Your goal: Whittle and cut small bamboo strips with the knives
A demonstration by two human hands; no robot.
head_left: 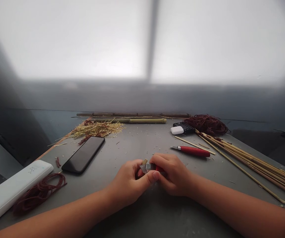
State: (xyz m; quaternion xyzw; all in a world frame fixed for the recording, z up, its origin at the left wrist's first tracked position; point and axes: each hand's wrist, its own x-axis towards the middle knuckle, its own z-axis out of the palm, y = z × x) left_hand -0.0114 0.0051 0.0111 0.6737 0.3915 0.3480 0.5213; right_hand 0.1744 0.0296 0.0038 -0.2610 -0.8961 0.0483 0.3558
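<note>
Close together over the near middle of the table are my two hands. My left hand (128,180) is closed on a short bamboo piece (144,161), whose pale end pokes up past the fingers. Wrapped in my right hand (173,173) is a craft knife (146,168) with a short grey blade and a bit of red showing at the handle. The blade lies against or right beside the bamboo piece; I cannot tell exactly. My left thumb reaches across to the knife and my right fingers. Most of the bamboo piece is hidden. A second red-handled knife (195,151) lies beyond my right hand.
Left: a phone (84,155), a white power bank (16,188), brown cord (42,190) and a heap of shavings (100,129). Right: thin bamboo sticks (248,158), a brown cord bundle (206,124) and a white earbud case (177,130). Bamboo poles (147,121) lie along the back.
</note>
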